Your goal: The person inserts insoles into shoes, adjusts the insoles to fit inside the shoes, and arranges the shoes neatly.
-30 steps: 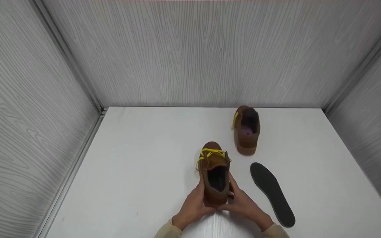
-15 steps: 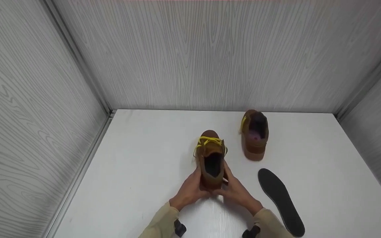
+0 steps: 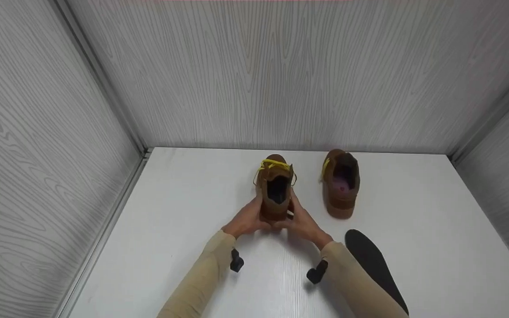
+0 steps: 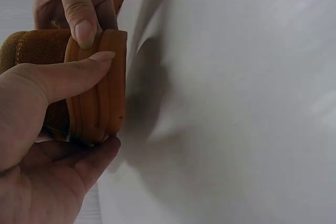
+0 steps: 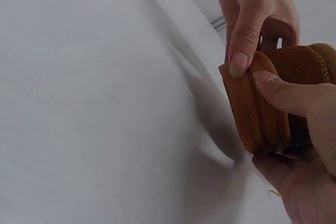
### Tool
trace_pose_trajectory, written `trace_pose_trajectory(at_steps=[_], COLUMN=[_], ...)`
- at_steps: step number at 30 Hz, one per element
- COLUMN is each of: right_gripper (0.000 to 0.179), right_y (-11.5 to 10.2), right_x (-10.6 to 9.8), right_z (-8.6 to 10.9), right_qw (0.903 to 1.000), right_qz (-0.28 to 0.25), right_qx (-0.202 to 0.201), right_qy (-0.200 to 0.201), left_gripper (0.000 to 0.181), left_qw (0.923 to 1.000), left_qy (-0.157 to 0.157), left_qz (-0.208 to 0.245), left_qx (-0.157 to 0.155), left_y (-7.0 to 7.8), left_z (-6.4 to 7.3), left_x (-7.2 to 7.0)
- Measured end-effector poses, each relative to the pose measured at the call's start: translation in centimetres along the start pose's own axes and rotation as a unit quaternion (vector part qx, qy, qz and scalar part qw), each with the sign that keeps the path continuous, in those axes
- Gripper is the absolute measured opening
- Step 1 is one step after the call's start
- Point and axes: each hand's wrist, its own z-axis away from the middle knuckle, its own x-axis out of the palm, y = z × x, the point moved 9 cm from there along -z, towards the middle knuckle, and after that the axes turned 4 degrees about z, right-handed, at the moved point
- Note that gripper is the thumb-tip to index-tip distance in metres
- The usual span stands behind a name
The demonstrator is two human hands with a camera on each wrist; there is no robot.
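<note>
Both hands grip a brown suede shoe (image 3: 276,207) with yellow laces, its toe pointing toward the back wall. My left hand (image 3: 249,217) holds the heel from the left and my right hand (image 3: 301,221) from the right. In the left wrist view the thumbs lie on the tan sole (image 4: 107,98) at the heel, with fingers wrapped under the side. The right wrist view shows the same heel (image 5: 257,108) held just off the white surface, a shadow beside it. A matching shoe (image 3: 340,205) stands to the right, with a purplish lining inside.
A black insole (image 3: 371,256) lies at the right, partly hidden by the right sleeve (image 3: 356,282). The white table (image 3: 184,198) is bounded by a grey wood-grain back wall (image 3: 254,79) and side walls. Small black devices (image 3: 237,260) sit at the wrists.
Both hands have carried the shoe forward, away from the body, and slightly left, bringing it level with the other shoe. The right forearm now covers part of the insole.
</note>
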Motion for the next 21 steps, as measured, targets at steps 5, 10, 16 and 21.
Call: trace_pose_trajectory(at_steps=[5, 10, 16, 21], right_gripper=[0.112, 0.117, 0.116, 0.116], right_y=[2.3, 5.2, 5.8, 6.1], right_x=[-0.3, -0.6, -0.4, -0.5], right_z=[-1.5, -2.4, -2.9, -3.0], right_qw=[0.9997, 0.9986, 0.9971, 0.9959], right_qz=[0.006, 0.026, 0.041, 0.048], right_qx=[0.004, 0.038, 0.064, 0.076], right_qy=[0.021, 0.025, 0.005, 0.001], left_gripper=[0.114, 0.109, 0.105, 0.112], left_qw=[0.9998, 0.9992, 0.9982, 0.9984], left_qy=[-0.010, -0.019, -0.013, -0.005], left_qz=[0.004, 0.025, 0.044, 0.045], left_qx=[-0.016, -0.023, -0.038, -0.033], left_y=[-1.2, -2.2, -2.9, -3.1], left_z=[-1.2, -1.8, -2.1, -2.4], left_x=[-0.4, 0.1, 0.2, 0.4])
